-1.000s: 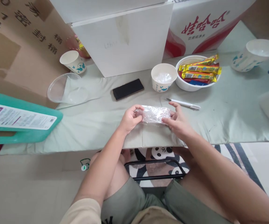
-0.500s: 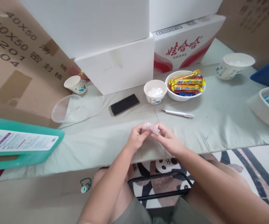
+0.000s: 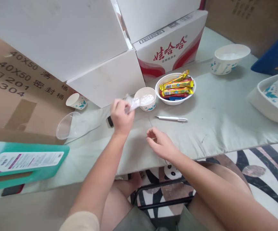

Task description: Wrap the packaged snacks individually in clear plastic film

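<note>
My left hand (image 3: 122,115) is closed on a small clear plastic bag (image 3: 133,103), raised over the table. The bag's crinkled end sticks out beside a paper cup (image 3: 149,107), which has clear plastic pieces in it. Beneath that hand, the black phone (image 3: 110,121) is mostly hidden. My right hand (image 3: 160,142) hovers by the table's front edge, fingers loosely curled, a gap between thumb and forefinger and nothing visible in it. A white pen (image 3: 171,119) lies just beyond this hand. Behind the pen, a white bowl (image 3: 158,94) holds several yellow and red wrapped sticks.
White cartons (image 3: 105,81) stand along the back. A tipped paper cup (image 3: 77,101) and a clear plastic lid (image 3: 65,126) sit at left, near a green board (image 3: 59,166). On the right are another paper cup (image 3: 223,65) and a white container (image 3: 269,102).
My hands have come apart. The left one has moved left and away from me with the plastic bag, covering most of the phone; the right has let go of the bag.
</note>
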